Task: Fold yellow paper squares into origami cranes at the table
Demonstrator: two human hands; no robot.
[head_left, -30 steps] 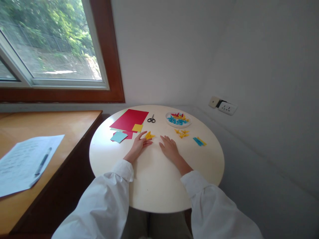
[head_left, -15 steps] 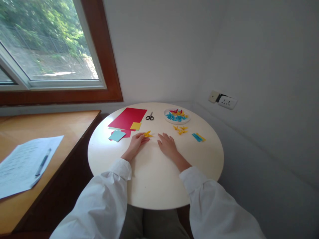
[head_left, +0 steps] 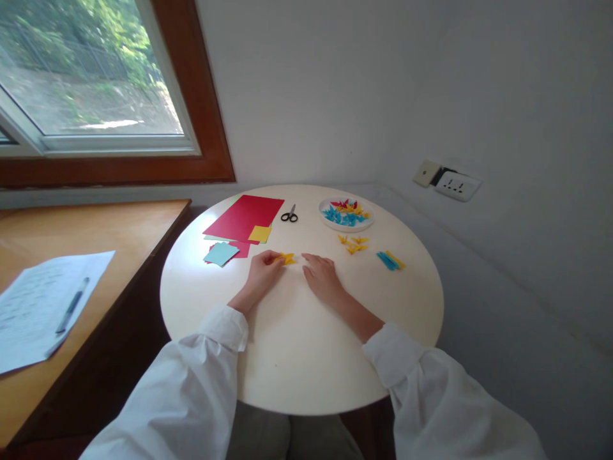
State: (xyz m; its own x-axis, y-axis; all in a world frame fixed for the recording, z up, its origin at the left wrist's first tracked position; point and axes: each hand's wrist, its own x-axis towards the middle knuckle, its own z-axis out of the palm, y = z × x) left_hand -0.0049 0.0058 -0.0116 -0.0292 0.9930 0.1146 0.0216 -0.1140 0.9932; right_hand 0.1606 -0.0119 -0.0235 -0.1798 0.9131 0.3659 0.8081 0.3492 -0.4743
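Observation:
Between the thumb and fingers of my left hand (head_left: 264, 269) is a yellow folded paper crane (head_left: 288, 259), held just above the round white table (head_left: 306, 345). To its right, my right hand (head_left: 322, 276) hovers low with fingers extended and apart, a small gap away from the crane and holding nothing. Several yellow paper cranes (head_left: 353, 244) lie beyond my right hand. Further back, a white plate (head_left: 330, 225) carries blue, yellow and red cranes. Blue and yellow folded strips (head_left: 387, 260) rest to the right.
Red paper sheets (head_left: 242, 216) with a yellow square (head_left: 260, 234) lie at the back left. Nearer are light blue squares (head_left: 221, 253). Black-handled scissors (head_left: 289, 216) sit at the back middle. A wooden desk (head_left: 143, 220) at left holds a written sheet (head_left: 43, 313) and a pen (head_left: 73, 305).
The yellow crane has turned in my left hand and looks more level. My right hand's fingers have drawn a little closer together. The view has shifted slightly.

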